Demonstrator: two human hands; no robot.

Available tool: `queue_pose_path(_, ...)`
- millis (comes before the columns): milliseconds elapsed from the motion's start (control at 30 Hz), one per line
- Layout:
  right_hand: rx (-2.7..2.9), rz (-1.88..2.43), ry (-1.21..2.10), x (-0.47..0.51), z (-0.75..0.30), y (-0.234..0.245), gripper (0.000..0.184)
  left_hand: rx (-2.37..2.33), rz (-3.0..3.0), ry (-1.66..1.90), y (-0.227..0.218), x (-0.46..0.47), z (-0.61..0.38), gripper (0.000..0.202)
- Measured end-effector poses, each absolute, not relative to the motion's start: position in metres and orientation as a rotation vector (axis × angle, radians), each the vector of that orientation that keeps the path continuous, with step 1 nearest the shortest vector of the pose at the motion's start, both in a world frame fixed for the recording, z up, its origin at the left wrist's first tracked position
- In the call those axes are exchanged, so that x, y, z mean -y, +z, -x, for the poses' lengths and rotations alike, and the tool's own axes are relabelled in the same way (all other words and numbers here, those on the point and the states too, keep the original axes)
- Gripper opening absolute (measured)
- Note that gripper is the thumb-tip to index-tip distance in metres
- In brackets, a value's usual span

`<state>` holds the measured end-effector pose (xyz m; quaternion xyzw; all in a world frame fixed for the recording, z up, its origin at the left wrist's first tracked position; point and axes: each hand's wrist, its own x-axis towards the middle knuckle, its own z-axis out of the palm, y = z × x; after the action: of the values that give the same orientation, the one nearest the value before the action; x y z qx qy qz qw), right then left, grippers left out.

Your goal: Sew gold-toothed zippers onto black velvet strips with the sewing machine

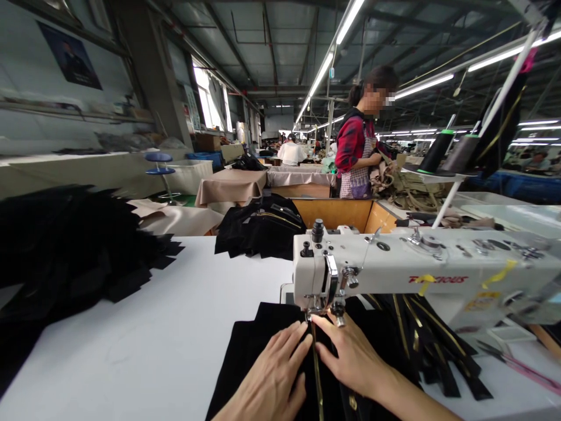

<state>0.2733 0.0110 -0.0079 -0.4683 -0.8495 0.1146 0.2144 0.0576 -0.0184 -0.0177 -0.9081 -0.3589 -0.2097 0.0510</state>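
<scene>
My left hand (278, 365) lies flat on a piece of black fabric (236, 356), fingers stretched towards the needle of a white sewing machine (372, 263). On the other side of a black zipper with gold teeth (317, 374), my right hand (350, 354) rests with fingers extended and thumb apart. Its fingertips reach close beside the presser foot (309, 316), partly hidden under the machine head. The zipper runs from the foot towards me between both hands. A gold zipper pull (353, 402) shows below my right wrist.
Several gold-toothed zippers (432, 339) hang right of the fabric, near pink-handled scissors (526, 365). Black fabric piles lie at the left (79, 245) and behind the machine (263, 225) on the white table (131, 356). Thread cones (438, 152) stand upper right. A person (357, 140) handles cloth beyond.
</scene>
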Motion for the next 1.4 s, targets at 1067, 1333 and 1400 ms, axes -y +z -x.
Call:
queue_pose_path(1067, 2.467, 1.157, 0.284, 0.026, -0.283, -0.009, 0.055, 1.038, 2.8, -0.691, -0.015, 0.014, -0.053, 0.071)
queue_pose_path(1333, 2.454, 1.171, 0.324, 0.026, -0.283, -0.004, 0.054, 1.04, 2.827, -0.678, -0.009, 0.011, -0.053, 0.071)
queue_pose_path(1400, 2.476, 1.186, 0.335, 0.024, -0.283, -0.004, 0.057, 1.04, 2.84, -0.679, -0.008, 0.01, -0.053, 0.069)
